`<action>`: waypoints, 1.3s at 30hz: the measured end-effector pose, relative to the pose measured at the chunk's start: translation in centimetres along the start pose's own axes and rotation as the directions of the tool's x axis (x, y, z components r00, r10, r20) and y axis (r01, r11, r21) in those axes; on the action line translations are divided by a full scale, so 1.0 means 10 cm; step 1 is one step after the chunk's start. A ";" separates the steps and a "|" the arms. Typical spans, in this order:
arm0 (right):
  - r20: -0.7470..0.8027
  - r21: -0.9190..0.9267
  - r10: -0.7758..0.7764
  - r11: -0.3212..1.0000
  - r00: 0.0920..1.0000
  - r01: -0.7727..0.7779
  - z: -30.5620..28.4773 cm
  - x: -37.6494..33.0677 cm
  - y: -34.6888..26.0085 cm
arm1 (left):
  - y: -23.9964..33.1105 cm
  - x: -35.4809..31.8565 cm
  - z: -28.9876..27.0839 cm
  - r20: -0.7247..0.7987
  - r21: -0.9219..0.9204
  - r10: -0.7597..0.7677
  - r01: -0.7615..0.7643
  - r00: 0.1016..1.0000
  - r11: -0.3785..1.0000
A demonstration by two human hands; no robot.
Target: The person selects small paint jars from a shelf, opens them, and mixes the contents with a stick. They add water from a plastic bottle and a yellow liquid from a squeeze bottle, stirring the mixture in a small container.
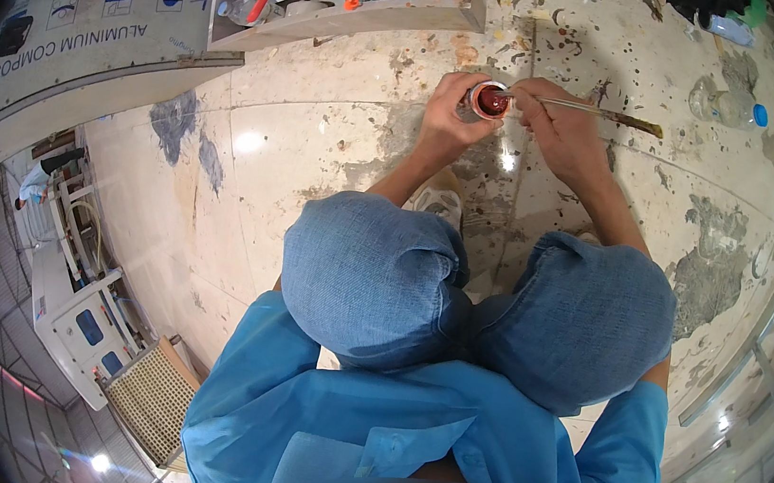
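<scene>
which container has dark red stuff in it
The small open pot in the left hand: dark red shows inside it. The clear bottle on the floor, far right, has a blue cap and shows no red.

Small open jar (466, 107), red inside; slim dark-tipped brush (623, 118) crosswise, its other end at the jar's mouth.

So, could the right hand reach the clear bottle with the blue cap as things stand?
Probably, with a lean: nothing seems to block the bottle, but the right hand holds a brush.
</scene>
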State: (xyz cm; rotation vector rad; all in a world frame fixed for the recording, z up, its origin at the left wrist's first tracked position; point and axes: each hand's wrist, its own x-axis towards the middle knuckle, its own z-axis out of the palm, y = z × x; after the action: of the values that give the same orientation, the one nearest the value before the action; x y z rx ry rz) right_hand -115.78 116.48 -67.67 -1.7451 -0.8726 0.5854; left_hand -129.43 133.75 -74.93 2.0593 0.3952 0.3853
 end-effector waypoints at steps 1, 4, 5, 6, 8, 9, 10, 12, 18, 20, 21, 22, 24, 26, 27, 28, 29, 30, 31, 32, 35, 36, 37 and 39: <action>0.023 -0.019 -0.009 1.000 1.000 0.009 -0.01 0.00 0.00 | 0.00 0.00 0.00 -0.002 0.006 0.007 -0.007 1.000 1.000; 0.106 -0.037 0.045 0.998 0.993 -0.041 -0.03 0.00 0.01 | 0.01 0.00 0.00 0.001 -0.003 0.013 -0.013 1.000 1.000; 0.059 0.008 0.001 1.000 0.998 -0.001 -0.02 0.00 0.01 | 0.01 0.00 0.00 0.003 -0.010 0.014 -0.014 1.000 1.000; 0.052 0.066 -0.033 0.997 0.998 0.030 -0.02 -0.01 0.01 | 0.01 0.00 0.01 0.002 -0.010 0.008 -0.008 1.000 1.000; 0.071 -0.047 -0.023 0.999 0.997 0.027 -0.01 -0.01 0.02 | 0.01 -0.01 0.01 -0.005 -0.006 -0.009 0.009 1.000 1.000; 0.072 -0.100 0.009 0.995 0.997 -0.002 -0.02 0.00 0.02 | 0.02 -0.02 0.01 0.002 -0.006 -0.005 0.005 1.000 1.000; 0.079 -0.050 -0.010 0.999 0.997 0.014 -0.01 0.00 0.02 | 0.02 -0.02 0.02 0.004 -0.006 0.003 -0.003 1.000 1.000; 0.078 0.047 0.026 0.998 0.997 -0.030 -0.02 0.00 0.02 | 0.01 -0.01 0.02 0.006 -0.004 -0.001 0.001 1.000 1.000; 0.189 0.030 0.218 0.973 0.958 -0.227 -0.02 0.01 0.00 | 0.01 -0.01 0.01 0.009 -0.004 0.001 -0.001 1.000 1.000; 0.016 -0.024 0.047 0.999 0.999 -0.047 0.00 0.01 0.00 | 0.01 -0.01 0.01 0.007 -0.006 0.015 -0.015 1.000 1.000; -0.031 -0.076 0.002 0.997 1.000 -0.005 0.00 0.01 0.00 | 0.01 -0.01 0.01 0.005 0.005 0.016 -0.016 1.000 1.000; -0.003 -0.072 -0.039 0.997 0.999 0.038 0.01 0.00 0.00 | 0.01 -0.01 0.01 0.005 0.014 0.024 -0.024 1.000 1.000; 0.099 -0.111 0.021 0.994 0.995 -0.010 0.00 0.00 0.02 | 0.01 0.00 0.02 0.000 0.012 0.035 -0.035 0.999 0.999; 0.072 -0.005 0.009 1.000 0.997 -0.009 -0.01 -0.01 0.03 | 0.01 0.00 0.03 0.006 -0.003 0.016 -0.016 1.000 1.000; 0.067 0.064 0.009 0.998 0.998 -0.013 -0.01 -0.01 0.03 | 0.01 0.00 0.02 -0.005 -0.002 0.016 -0.016 1.000 1.000; 0.052 0.004 -0.010 1.000 0.999 0.010 -0.02 -0.01 0.03 | 0.01 0.00 0.02 -0.002 0.004 0.004 -0.004 1.000 1.000; 0.059 -0.044 -0.036 0.998 0.998 0.039 -0.02 -0.01 0.03 | 0.00 -0.01 0.01 -0.014 0.007 -0.001 0.001 1.000 1.000; 0.050 -0.084 -0.076 0.993 0.996 0.080 -0.03 0.00 0.03 | 0.00 -0.01 0.01 0.002 -0.001 -0.009 0.009 1.000 1.000; 0.091 -0.067 -0.004 0.998 0.996 0.010 -0.03 0.00 0.02 | 0.00 -0.01 0.02 0.005 -0.011 -0.009 0.009 1.000 1.000; 0.118 -0.042 0.053 0.998 0.992 -0.049 -0.02 0.00 0.01 | 0.00 -0.01 0.02 0.020 -0.018 -0.017 0.017 1.000 1.000; 0.017 -0.039 -0.002 0.999 1.000 0.003 -0.02 0.00 -0.03 | 0.00 -0.01 0.02 -0.011 -0.004 0.018 -0.018 1.000 1.000; -0.016 -0.058 0.020 0.998 1.000 -0.021 -0.02 0.00 -0.04 | 0.00 -0.01 0.01 -0.005 -0.003 0.007 -0.007 1.000 1.000; 0.025 -0.056 0.022 0.998 0.999 -0.021 -0.02 0.00 -0.06 | 0.00 -0.01 0.01 0.001 -0.003 -0.004 0.004 1.000 1.000; 0.162 -0.079 0.186 0.981 0.969 -0.175 -0.03 -0.01 -0.07 | 0.01 -0.01 0.01 0.003 -0.003 -0.009 0.009 1.000 1.000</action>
State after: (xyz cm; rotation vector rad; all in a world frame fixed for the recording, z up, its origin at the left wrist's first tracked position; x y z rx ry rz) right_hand -115.76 116.36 -66.88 -1.8661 -0.8618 0.8446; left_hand -129.48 133.59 -74.92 2.0539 0.4019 0.3775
